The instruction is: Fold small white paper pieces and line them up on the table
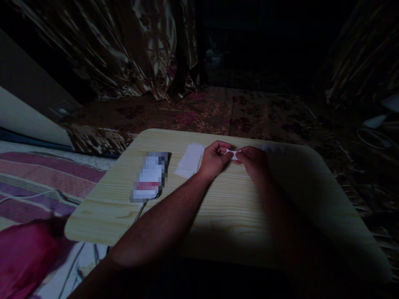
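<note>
A small piece of white paper (234,155) is pinched between my two hands, above the far part of the wooden table (230,207). My left hand (215,158) grips its left end with thumb and fingers. On its right end, the thumb and fingers of my right hand (254,160) are closed. Just left of my left hand lies a loose stack of white paper sheets (190,160). Several small pale pieces (274,148) sit beyond my right hand, too dim to make out.
A blurred-out, phone-like device (149,176) with a cable (139,212) lies on the table's left side. Left of the table is a bed with a striped cover (40,178) and a red cloth (28,257). Patterned curtains (162,45) hang behind; a white cable (374,135) is at far right.
</note>
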`<move>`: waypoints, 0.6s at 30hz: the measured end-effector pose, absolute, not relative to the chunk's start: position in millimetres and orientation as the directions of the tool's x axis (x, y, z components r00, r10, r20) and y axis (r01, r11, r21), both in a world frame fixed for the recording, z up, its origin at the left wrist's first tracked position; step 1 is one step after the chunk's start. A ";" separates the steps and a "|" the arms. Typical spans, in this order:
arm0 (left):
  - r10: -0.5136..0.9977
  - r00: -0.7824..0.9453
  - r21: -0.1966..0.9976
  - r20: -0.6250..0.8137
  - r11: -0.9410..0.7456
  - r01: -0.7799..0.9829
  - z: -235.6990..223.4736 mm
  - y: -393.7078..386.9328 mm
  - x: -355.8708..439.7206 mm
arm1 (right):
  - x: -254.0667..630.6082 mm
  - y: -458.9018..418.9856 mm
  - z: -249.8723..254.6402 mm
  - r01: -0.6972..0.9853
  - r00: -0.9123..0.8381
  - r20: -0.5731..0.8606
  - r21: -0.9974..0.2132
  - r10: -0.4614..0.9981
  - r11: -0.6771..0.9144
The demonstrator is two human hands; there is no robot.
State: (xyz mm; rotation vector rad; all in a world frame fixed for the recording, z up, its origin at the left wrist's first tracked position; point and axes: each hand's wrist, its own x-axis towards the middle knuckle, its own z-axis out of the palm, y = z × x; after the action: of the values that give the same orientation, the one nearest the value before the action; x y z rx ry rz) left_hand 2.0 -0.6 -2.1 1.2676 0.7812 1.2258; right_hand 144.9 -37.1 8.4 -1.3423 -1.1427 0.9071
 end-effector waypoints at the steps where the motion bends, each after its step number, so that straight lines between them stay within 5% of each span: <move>1: 0.955 0.234 0.964 0.182 -0.125 -0.237 -2.1 -0.6 2.0 | 144.7 -37.2 8.5 0.133 0.240 0.102 -0.989 0.965 0.072; 18: 0.965 0.194 0.966 0.174 -0.128 -0.225 1.8 -2.2 2.6 | 143.9 -36.8 8.1 0.143 0.251 0.080 -0.989 0.965 0.045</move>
State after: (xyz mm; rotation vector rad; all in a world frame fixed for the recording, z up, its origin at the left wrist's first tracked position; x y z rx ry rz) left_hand 2.6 -2.2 1.8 1.2527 0.8207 1.2504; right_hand 143.9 -36.8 8.1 -1.3716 -1.1401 0.9034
